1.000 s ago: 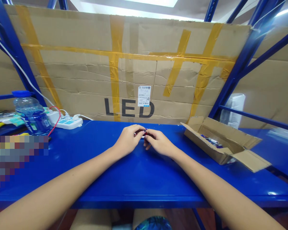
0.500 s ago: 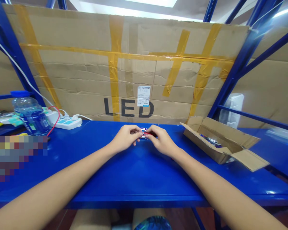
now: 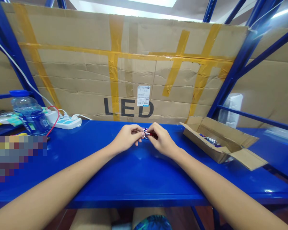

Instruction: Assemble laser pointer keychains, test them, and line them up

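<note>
My left hand point(image 3: 126, 138) and my right hand point(image 3: 161, 140) meet at the back middle of the blue shelf point(image 3: 134, 172). Both pinch a small red, blue and silver object point(image 3: 147, 134) between their fingertips, just above the shelf surface. Its shape is mostly hidden by my fingers, and I cannot name it. My forearms stretch in from the lower corners of the view.
An open cardboard box point(image 3: 220, 140) with small items lies to the right. A water bottle point(image 3: 30, 113) and a white power strip point(image 3: 64, 121) stand at the left. A taped cardboard sheet marked LED point(image 3: 128, 68) walls the back between blue rack posts.
My hands have lifted slightly off the shelf, and the small object between the fingertips has come more into sight. Nothing else has moved.
</note>
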`<action>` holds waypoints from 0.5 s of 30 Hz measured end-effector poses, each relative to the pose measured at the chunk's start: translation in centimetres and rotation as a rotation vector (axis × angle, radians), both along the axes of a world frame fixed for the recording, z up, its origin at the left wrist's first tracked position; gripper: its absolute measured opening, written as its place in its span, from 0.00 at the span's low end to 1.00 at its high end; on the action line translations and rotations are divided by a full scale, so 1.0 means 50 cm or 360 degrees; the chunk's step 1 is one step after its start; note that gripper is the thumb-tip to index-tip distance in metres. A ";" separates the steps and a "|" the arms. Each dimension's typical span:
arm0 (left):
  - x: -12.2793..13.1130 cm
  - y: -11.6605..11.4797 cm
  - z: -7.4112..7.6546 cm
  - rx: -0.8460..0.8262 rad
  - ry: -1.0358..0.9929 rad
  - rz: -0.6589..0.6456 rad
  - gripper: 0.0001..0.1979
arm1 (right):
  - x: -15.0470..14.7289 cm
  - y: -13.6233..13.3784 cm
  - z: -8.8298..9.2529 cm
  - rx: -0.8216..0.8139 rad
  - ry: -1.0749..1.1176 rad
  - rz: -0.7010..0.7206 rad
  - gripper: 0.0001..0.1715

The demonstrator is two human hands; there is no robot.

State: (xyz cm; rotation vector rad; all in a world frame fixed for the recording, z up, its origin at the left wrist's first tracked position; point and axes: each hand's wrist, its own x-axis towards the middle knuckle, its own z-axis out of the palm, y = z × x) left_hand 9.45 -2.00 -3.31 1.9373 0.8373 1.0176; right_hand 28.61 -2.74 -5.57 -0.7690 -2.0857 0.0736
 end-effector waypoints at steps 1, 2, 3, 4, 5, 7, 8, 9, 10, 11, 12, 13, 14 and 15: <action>-0.001 0.000 0.000 0.0009 0.0010 -0.0005 0.05 | 0.001 0.001 0.001 0.0019 -0.0004 0.0022 0.06; -0.002 0.001 0.000 0.0022 0.0031 -0.0009 0.05 | 0.002 0.001 0.002 0.0028 -0.0014 0.0043 0.05; -0.004 0.001 0.000 0.0040 0.0062 -0.0009 0.05 | 0.003 0.002 0.003 0.0027 -0.0029 0.0057 0.05; -0.005 0.002 -0.001 0.0061 0.0096 -0.0006 0.05 | 0.004 0.002 0.003 0.0017 -0.0046 0.0066 0.05; -0.006 0.003 -0.002 0.0086 0.0126 0.0001 0.05 | 0.004 0.003 0.004 0.0002 -0.0064 0.0074 0.05; -0.007 0.003 -0.005 0.0148 0.0169 0.0020 0.06 | 0.005 0.002 0.006 -0.0035 -0.0099 0.0078 0.05; -0.006 0.003 -0.006 0.0180 0.0187 0.0027 0.06 | 0.005 0.001 0.006 -0.0052 -0.0114 0.0072 0.06; -0.006 0.002 -0.007 0.0211 0.0203 0.0029 0.06 | 0.005 0.000 0.007 -0.0068 -0.0129 0.0068 0.07; -0.005 0.001 -0.008 0.0236 0.0221 0.0028 0.06 | 0.005 0.000 0.008 -0.0083 -0.0143 0.0063 0.07; -0.005 0.000 -0.008 0.0257 0.0239 0.0028 0.06 | 0.005 -0.001 0.008 -0.0096 -0.0153 0.0060 0.08; -0.004 -0.002 -0.009 0.0274 0.0254 0.0027 0.06 | 0.005 -0.001 0.009 -0.0112 -0.0159 0.0057 0.09; -0.004 -0.003 -0.009 0.0289 0.0266 0.0026 0.06 | 0.004 -0.002 0.009 -0.0134 -0.0163 0.0057 0.09; -0.004 -0.004 -0.009 0.0306 0.0277 0.0025 0.06 | 0.004 -0.002 0.009 -0.0164 -0.0167 0.0056 0.10; -0.004 -0.004 -0.010 0.0327 0.0294 0.0022 0.06 | 0.003 -0.001 0.010 -0.0199 -0.0170 0.0053 0.10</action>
